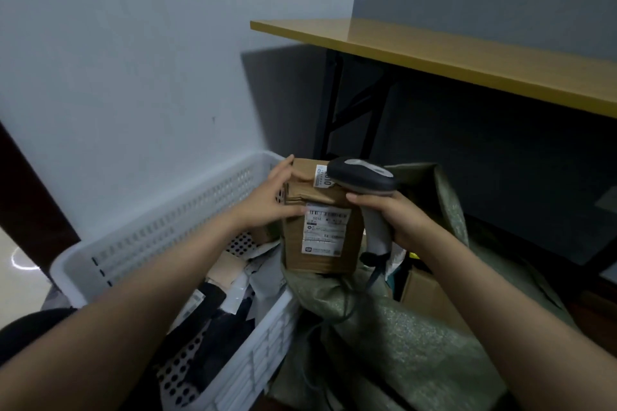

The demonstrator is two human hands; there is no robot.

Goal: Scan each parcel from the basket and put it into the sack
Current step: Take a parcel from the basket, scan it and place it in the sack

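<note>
Single head-worn wide-angle view, aimed forward and down, close range; basket [160, 237] lower left of frame, sack [417, 344] lower right.

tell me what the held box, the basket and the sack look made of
Box: brown cardboard, matte, with creased edges. Basket: white rigid plastic, likely moulded, with slotted walls. Sack: green woven fabric, probably polypropylene, with a faint weave sheen and soft folds.
</note>
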